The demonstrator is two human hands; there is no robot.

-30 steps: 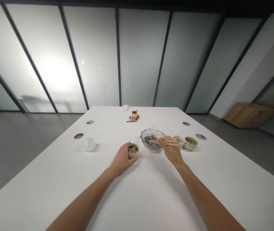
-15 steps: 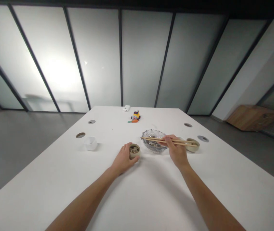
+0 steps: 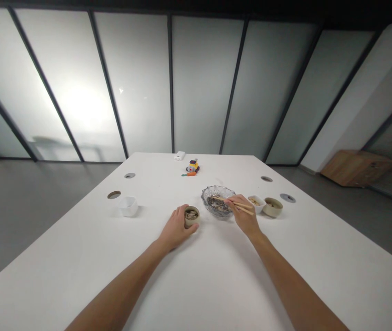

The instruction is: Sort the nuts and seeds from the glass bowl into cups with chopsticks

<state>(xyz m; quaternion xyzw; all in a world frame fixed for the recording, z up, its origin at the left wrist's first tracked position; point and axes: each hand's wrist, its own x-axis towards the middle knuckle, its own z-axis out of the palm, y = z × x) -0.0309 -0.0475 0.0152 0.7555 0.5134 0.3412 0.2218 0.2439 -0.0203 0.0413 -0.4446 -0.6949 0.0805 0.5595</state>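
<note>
My left hand (image 3: 178, 227) wraps round a small beige bowl (image 3: 192, 222) on the table, which has greyish-brown pieces in it, perhaps seeds. In my right hand (image 3: 245, 216) is a pair of wooden chopsticks (image 3: 242, 208). Their tips point down into a clear glass bowl (image 3: 205, 202) with a scalloped rim, among dark and pale small pieces. Whether the tips grip a piece is too small to tell. Just right of my right hand stand a white bowl (image 3: 259, 208) with yellowish bits and a second beige bowl (image 3: 273, 210).
A white cup-like container (image 3: 128, 207) stands at the left on the white table (image 3: 189, 285). Farther back lie a yellow toy vehicle (image 3: 193, 166), an orange toy carrot (image 3: 191, 174) and a white box (image 3: 179, 156). Round holes (image 3: 114, 195) pierce the tabletop near both sides.
The chopsticks have tilted from nearly level above the glass bowl to tips-down inside it. My right hand has shifted slightly left, uncovering the white bowl. My left hand stays on the beige bowl.
</note>
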